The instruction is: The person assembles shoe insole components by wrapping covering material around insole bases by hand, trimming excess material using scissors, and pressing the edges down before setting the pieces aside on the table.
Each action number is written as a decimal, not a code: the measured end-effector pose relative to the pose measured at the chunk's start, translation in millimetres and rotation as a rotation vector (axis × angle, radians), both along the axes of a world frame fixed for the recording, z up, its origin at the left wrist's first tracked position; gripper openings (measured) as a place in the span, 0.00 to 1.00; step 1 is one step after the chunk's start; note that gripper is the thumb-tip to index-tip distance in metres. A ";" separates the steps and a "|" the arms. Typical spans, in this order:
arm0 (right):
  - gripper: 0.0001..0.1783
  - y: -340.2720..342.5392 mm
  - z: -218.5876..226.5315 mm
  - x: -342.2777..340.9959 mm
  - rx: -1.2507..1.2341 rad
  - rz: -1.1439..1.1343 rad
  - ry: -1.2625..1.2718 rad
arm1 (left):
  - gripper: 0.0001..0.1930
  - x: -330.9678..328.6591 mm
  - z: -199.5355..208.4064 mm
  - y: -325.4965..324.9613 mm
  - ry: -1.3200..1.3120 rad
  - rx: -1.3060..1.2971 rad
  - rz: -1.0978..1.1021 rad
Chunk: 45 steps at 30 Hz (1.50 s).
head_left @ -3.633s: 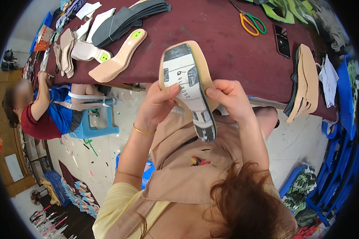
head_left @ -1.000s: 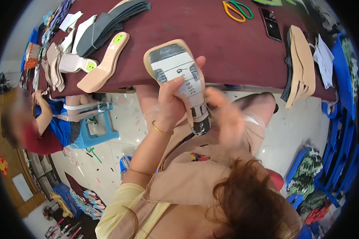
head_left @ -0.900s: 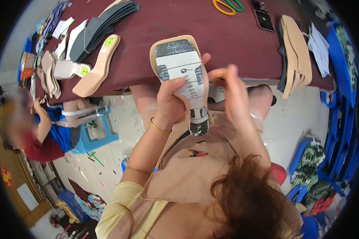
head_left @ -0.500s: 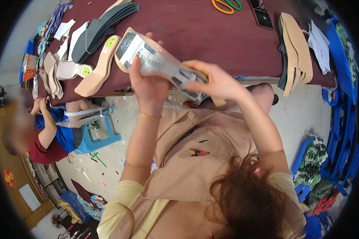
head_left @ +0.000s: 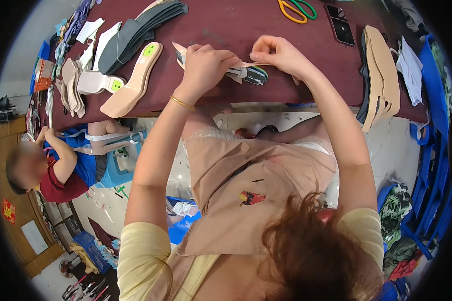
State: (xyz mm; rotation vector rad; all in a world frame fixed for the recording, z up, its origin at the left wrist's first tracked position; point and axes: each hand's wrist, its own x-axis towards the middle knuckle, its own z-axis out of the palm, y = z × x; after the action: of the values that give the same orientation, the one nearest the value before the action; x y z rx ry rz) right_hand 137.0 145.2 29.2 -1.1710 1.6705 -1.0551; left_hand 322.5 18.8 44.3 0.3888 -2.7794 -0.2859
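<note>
A shoe insole [head_left: 256, 76] with a dark, green-edged end lies at the table's front edge, its pale pointed end showing past my left hand [head_left: 206, 65]. My left hand is closed over the insole's middle and hides much of it. A thin beige strip [head_left: 251, 64] stretches from my left fingertips across the insole. Its other end is pinched in my right hand [head_left: 280, 56], whose fingers are curled. Whether the strip is joined to the insole I cannot tell. Left of my hands lie a stack of beige insoles [head_left: 134, 83] and a pale insole [head_left: 96, 83].
Dark grey insole pieces [head_left: 135, 36] lie at the far left. Scissors [head_left: 297, 10] and a phone [head_left: 340, 24] lie at the back. Beige pieces [head_left: 381, 70] hang over the right front edge. Blue racks [head_left: 429, 165] stand right; another person [head_left: 65, 170] sits left.
The insole has gone from raised between both hands, patterned face up, down to the table. My left hand has turned over it; my right hand has moved off its end and now pulls the strip.
</note>
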 end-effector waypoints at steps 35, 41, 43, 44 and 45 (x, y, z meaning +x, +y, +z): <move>0.14 85.1 49.8 -3.6 -0.121 -0.113 -0.272 | 0.20 2.4 79.0 21.8 -0.521 0.296 -0.180; 0.07 86.3 38.0 13.0 -0.286 -0.005 -0.363 | 0.21 47.1 97.2 25.3 -0.402 0.457 0.053; 0.07 86.4 26.5 22.9 -0.348 -0.036 -0.462 | 0.21 57.3 93.7 30.4 -0.238 0.522 0.061; 0.07 86.5 23.0 30.4 -0.346 -0.031 -0.465 | 0.21 60.7 93.2 34.0 -0.239 0.524 0.067; 0.07 85.5 20.1 39.9 -0.344 -0.066 -0.520 | 0.20 63.5 92.8 37.8 -0.207 0.597 0.124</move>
State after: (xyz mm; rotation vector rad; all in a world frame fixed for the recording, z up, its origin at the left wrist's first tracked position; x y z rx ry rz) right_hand 176.9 230.7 49.3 -0.9394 1.1536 -1.5783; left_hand 386.0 56.6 137.1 0.7617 -2.7988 -1.1070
